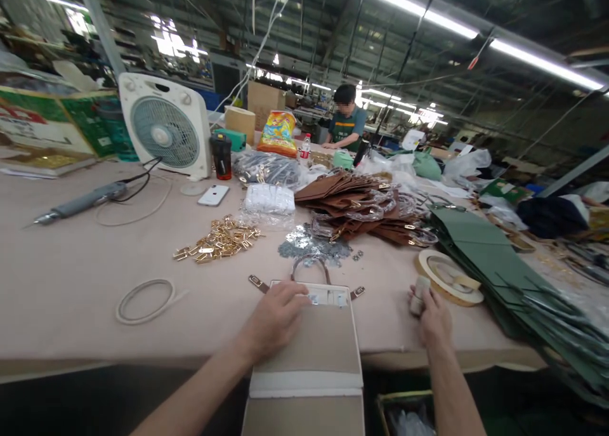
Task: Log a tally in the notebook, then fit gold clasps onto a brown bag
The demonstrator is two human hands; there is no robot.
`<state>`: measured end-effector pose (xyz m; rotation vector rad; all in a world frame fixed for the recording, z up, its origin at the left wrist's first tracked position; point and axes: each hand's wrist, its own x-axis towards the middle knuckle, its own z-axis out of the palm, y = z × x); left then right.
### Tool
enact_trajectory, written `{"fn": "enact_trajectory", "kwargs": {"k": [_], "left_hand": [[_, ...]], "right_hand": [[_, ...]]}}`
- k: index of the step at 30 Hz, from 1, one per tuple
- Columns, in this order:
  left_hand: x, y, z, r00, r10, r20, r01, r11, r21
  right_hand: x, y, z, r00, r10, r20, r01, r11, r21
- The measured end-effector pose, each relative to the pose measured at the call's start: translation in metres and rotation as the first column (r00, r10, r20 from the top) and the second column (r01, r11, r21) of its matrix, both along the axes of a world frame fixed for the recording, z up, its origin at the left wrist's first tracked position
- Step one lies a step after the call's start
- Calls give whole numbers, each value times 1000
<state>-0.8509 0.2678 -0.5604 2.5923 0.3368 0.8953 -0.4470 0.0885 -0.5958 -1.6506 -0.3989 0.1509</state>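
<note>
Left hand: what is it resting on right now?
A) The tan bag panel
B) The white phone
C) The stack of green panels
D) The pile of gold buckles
A: the left hand lies on the top of the tan bag panel, just below the curved handle.

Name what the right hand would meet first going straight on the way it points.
Probably the pile of brown leather pieces, though depth is hard to judge; the right hand, holding a small pale object, points just past the cream tape roll.
</note>
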Motion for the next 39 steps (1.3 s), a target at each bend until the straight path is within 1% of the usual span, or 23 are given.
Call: {"fn": "enact_trajectory", "kwargs": {"k": [2,4,6,9,13,17,19,21,24,26,29,35,37,39], "left_hand": [[27,-15,7,990,-76,-118,78,997,9],[53,-25,12,968,-116,-224,118,993,-4],[73,-29,12,951,-125,-284,127,992,-12],[87,-26,3,951,-126,-283,128,992,-12],[86,-18,-15,977,-89,-194,91,996,0],[84,-16,-27,990,-35,-139,39,999,30],[85,-16,-30,990,-18,-139,24,999,46],[87,-15,-32,989,-10,-146,18,998,55],[90,-13,-33,988,4,-157,4,999,48],[92,-12,-35,987,11,-163,-5,999,40],[94,-10,-37,987,14,-162,-7,999,42],[95,-9,-42,987,23,-161,-19,999,31],[95,-9,-43,986,27,-163,-23,999,25],[95,-9,-43,986,23,-162,-20,1000,22]], "right_hand": [[-25,23,2,984,119,-135,-92,978,189],[-47,45,3,951,216,-222,-131,930,344],[-64,65,3,924,268,-274,-118,879,463],[-82,82,0,901,303,-310,-66,804,591],[-86,82,-4,871,368,-326,-53,729,682],[-90,75,0,849,437,-297,-83,665,742],[-102,75,5,849,454,-270,-91,629,772],[-121,79,11,863,461,-205,-127,592,796],[-151,86,19,877,478,-55,-251,553,795],[-164,89,22,880,475,5,-296,541,787],[-170,88,20,898,438,42,-298,537,789],[-171,90,9,890,448,82,-353,563,747],[-174,93,6,900,426,98,-352,574,739],[-178,96,5,918,380,119,-341,596,727]]}}
